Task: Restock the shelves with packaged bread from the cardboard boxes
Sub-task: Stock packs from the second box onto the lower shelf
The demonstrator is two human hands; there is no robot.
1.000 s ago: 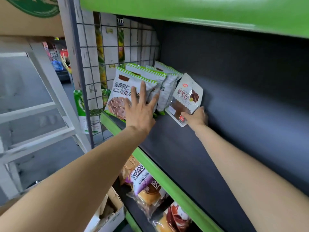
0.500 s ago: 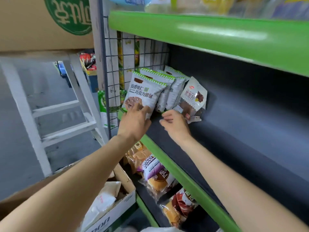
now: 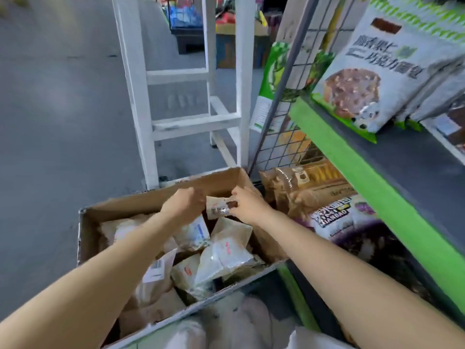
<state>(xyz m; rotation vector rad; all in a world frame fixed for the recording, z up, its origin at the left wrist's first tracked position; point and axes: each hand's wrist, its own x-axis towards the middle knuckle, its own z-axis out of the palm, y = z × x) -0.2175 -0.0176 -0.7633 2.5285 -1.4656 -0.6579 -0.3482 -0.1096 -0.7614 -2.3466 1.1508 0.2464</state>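
Bread pack [image 3: 218, 207] sits between both hands over the cardboard box [image 3: 161, 195], long axis approx. left-right. Right hand [image 3: 247, 204] pinches its right end; left hand [image 3: 185, 204] curled at the left end, grip unclear. Shelf [image 3: 352, 157] lies up and to the right.

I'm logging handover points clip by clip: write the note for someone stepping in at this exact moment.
Left hand and right hand both reach into the far end of the open brown cardboard box, together holding a small white bread packet with a dark label.
The box is still stocked with pale wrapped bread packets.
Done: white-and-green chocolate bread bags stand at the left end of the green-edged dark shelf.
Left: shelve the held packet, then move the remaining packets onto the shelf.
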